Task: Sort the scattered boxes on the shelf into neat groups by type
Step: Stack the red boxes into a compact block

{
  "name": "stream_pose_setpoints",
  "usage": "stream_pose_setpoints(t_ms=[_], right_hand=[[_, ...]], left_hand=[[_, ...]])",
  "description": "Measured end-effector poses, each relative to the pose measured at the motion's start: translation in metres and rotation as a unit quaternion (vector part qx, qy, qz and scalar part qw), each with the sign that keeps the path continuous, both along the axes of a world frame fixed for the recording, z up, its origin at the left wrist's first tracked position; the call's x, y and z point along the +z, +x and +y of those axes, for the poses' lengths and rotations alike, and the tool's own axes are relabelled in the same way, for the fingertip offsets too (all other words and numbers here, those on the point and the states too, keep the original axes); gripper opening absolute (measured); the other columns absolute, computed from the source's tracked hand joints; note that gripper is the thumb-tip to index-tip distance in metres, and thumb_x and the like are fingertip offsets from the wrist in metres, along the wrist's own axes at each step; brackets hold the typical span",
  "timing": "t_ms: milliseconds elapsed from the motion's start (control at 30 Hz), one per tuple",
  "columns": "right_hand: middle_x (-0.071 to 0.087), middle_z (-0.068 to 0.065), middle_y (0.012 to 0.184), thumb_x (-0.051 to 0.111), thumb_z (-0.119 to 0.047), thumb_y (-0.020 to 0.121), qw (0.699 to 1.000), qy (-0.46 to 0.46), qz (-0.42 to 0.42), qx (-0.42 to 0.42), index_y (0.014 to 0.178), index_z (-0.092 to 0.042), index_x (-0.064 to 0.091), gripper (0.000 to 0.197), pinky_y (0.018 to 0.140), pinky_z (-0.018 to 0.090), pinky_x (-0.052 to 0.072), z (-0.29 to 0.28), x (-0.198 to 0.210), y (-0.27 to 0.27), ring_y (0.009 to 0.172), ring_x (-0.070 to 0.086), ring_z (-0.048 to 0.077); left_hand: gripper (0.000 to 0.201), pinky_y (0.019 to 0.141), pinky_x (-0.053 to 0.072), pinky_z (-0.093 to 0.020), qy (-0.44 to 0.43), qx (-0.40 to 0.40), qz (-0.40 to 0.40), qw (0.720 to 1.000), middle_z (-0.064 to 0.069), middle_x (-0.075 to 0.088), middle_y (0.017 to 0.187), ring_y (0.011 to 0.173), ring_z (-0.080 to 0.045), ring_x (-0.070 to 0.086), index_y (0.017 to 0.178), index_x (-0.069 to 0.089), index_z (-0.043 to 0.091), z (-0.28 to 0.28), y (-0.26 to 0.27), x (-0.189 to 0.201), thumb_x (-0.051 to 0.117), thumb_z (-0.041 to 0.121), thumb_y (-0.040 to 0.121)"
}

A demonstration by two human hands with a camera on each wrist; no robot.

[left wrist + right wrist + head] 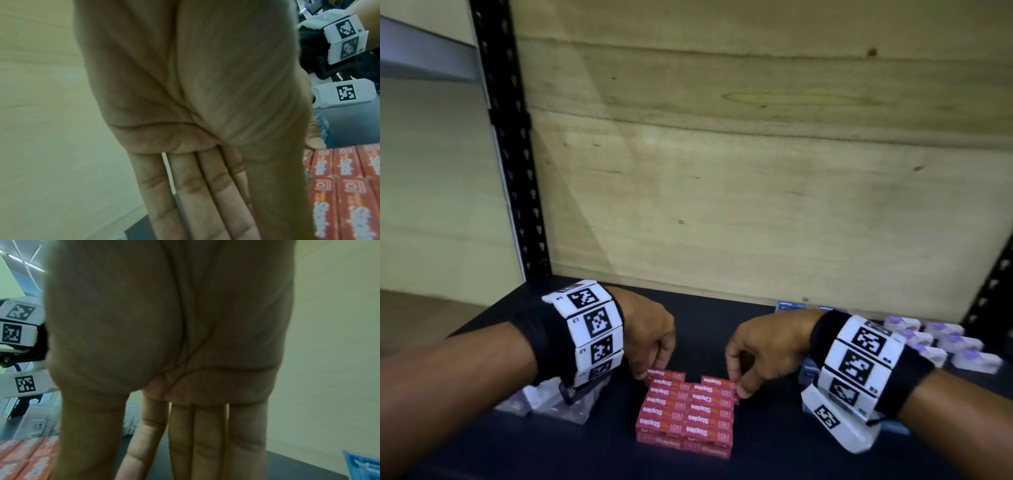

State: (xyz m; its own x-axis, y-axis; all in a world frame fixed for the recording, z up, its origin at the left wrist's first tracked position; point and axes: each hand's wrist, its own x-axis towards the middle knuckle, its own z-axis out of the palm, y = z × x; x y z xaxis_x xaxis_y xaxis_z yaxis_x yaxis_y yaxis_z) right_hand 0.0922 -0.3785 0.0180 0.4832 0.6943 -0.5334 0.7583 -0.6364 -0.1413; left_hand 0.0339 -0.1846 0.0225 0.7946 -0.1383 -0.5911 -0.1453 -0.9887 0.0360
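Red Staples boxes (685, 411) lie packed in a two-column block at the middle of the dark shelf (774, 455). My left hand (654, 359) points its fingers down at the block's far-left box (666, 374). In the left wrist view the left hand (205, 211) has straight fingers, with the red boxes (345, 186) just beside its thumb. My right hand (738, 377) touches the far-right box (717, 381) at the block's right edge. The right wrist view shows the right hand (164, 451) with straight fingers and the red boxes (24, 456) by the thumb. Neither hand holds a box.
White and purple boxes (945, 342) sit grouped at the back right. Blue boxes (791, 306) stand by the wooden back panel (722, 171), and another blue box (362, 465) lies near my right hand. Pale packs (551, 401) lie under my left wrist. A black upright (513, 154) bounds the left.
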Motion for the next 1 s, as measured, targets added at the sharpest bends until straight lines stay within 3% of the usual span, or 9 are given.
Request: stream_pose_setpoints(t_ms=[100,200,333,467,567,700,800,867,1000], right_hand=[[0.072,-0.009,0.111,0.071,-0.029,0.09,1.0,0.0,0.022,0.002,0.116,-0.029,0.068,0.026,0.096,0.029,0.048,-0.0026,0.0024,-0.0006,0.101,0.064,0.009],[0.072,-0.007,0.113,0.068,-0.026,0.092,1.0,-0.001,0.031,0.007,0.118,-0.029,0.066,0.027,0.099,0.031,0.048,-0.0027,0.003,0.0003,0.104,0.064,0.01],[0.072,-0.008,0.113,0.067,-0.027,0.092,0.999,-0.004,0.032,0.011,0.118,-0.031,0.066,0.026,0.102,0.034,0.046,-0.0023,0.0018,0.0022,0.104,0.064,0.009],[0.072,-0.008,0.113,0.066,-0.029,0.093,0.999,-0.012,0.037,0.011,0.118,-0.031,0.065,0.025,0.104,0.037,0.045,-0.0008,0.0015,0.0024,0.107,0.064,0.01],[0.072,-0.01,0.111,0.066,-0.03,0.094,0.999,-0.007,0.039,0.017,0.119,-0.032,0.064,0.025,0.101,0.033,0.046,0.0005,0.0011,0.0014,0.102,0.063,0.008],[0.067,-0.017,0.094,0.064,-0.031,0.095,0.999,0.004,0.04,0.018,0.12,-0.031,0.063,0.025,0.085,0.023,0.044,0.0002,-0.0012,0.0011,0.084,0.058,0.0],[0.062,-0.02,0.081,0.063,-0.031,0.096,0.999,0.005,0.04,0.016,0.121,-0.032,0.063,0.025,0.075,0.02,0.04,0.0009,-0.0026,0.002,0.074,0.054,-0.005],[0.061,-0.02,0.08,0.063,-0.031,0.096,0.999,0.003,0.035,0.016,0.121,-0.033,0.062,0.025,0.075,0.02,0.04,0.0022,-0.0032,0.0021,0.075,0.054,-0.005],[0.061,-0.02,0.08,0.063,-0.033,0.095,0.999,-0.002,0.027,0.021,0.119,-0.034,0.063,0.024,0.079,0.023,0.042,0.0051,-0.0034,0.0017,0.078,0.055,-0.002]], left_hand=[[0.035,0.064,0.039,-0.009,0.01,-0.016,0.0,1.0,0.006,0.068,0.116,0.096,-0.005,0.059,0.121,0.064,0.021,-0.0001,-0.003,0.001,0.068,0.01,0.088],[0.034,0.076,0.043,-0.018,0.018,-0.021,0.006,1.0,0.007,0.066,0.118,0.097,-0.007,0.058,0.124,0.061,0.025,-0.002,-0.0059,0.0011,0.061,0.012,0.093],[0.032,0.087,0.046,-0.026,0.019,-0.014,0.028,0.999,0.009,0.065,0.111,0.095,-0.006,0.057,0.126,0.058,0.029,-0.0031,-0.0076,0.0013,0.052,0.014,0.097],[0.032,0.095,0.05,-0.034,0.019,-0.004,0.055,0.998,0.014,0.062,0.091,0.102,-0.013,0.065,0.126,0.055,0.03,-0.0058,-0.0062,0.0015,0.051,0.015,0.098],[0.031,0.097,0.051,-0.037,0.012,0.011,0.06,0.998,0.015,0.062,0.083,0.1,-0.015,0.068,0.125,0.055,0.03,-0.0083,-0.0056,0.0013,0.051,0.015,0.098],[0.029,0.095,0.05,-0.033,0.006,0.022,0.061,0.998,0.015,0.064,0.08,0.098,-0.013,0.07,0.123,0.055,0.032,-0.0093,-0.007,0.0006,0.051,0.018,0.098],[0.027,0.091,0.048,-0.029,-0.003,0.032,0.059,0.998,0.013,0.068,0.087,0.097,-0.012,0.07,0.124,0.055,0.033,-0.009,-0.0084,0.002,0.051,0.022,0.099],[0.027,0.089,0.047,-0.028,-0.003,0.034,0.059,0.998,0.01,0.071,0.094,0.096,-0.01,0.07,0.124,0.055,0.035,-0.0091,-0.0086,0.0023,0.052,0.025,0.099],[0.027,0.09,0.046,-0.029,0.0,0.036,0.054,0.998,0.013,0.069,0.084,0.098,-0.009,0.069,0.124,0.054,0.038,-0.0092,-0.0096,0.0022,0.052,0.028,0.099]])
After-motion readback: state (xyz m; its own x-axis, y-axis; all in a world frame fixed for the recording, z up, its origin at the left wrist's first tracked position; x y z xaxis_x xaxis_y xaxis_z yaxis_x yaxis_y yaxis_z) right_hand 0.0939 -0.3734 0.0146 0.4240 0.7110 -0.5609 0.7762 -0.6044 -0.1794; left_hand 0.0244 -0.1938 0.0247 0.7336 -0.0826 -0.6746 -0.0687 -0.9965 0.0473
